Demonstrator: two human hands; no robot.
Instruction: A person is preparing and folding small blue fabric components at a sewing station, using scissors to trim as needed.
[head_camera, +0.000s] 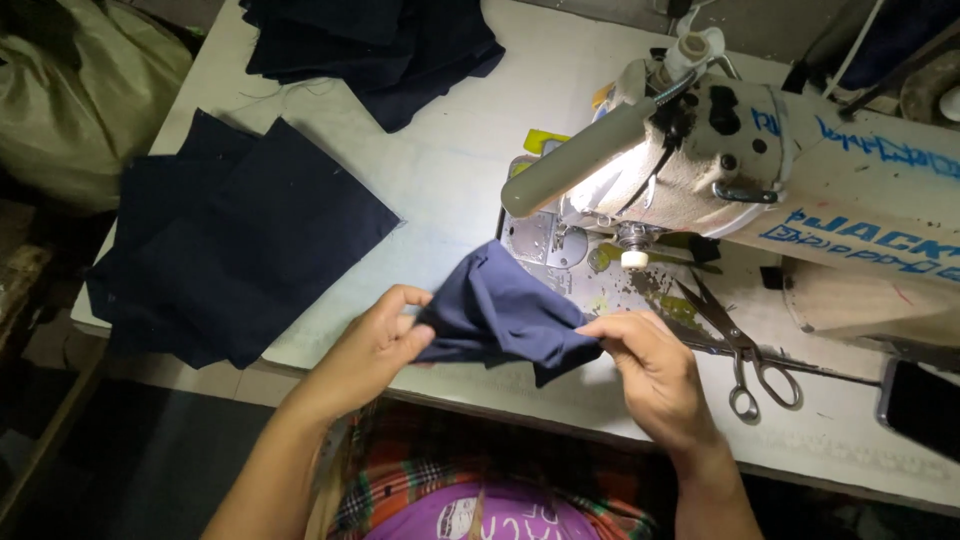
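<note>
A small navy-blue fabric piece (500, 310) is bunched between both hands, just in front of the sewing machine's needle plate (545, 240). My left hand (375, 345) pinches its left edge between thumb and fingers. My right hand (655, 370) grips its right edge with fingertips. The cream sewing machine (780, 170) stands to the right, its cylindrical lamp (580, 155) lighting the plate area.
A stack of flat navy fabric squares (240, 240) lies on the white table's left. More dark fabric (370, 45) is piled at the back. Scissors (745, 350) rest right of my right hand. A dark phone (920, 405) sits at the far right edge. A bag (80, 90) stands left of the table.
</note>
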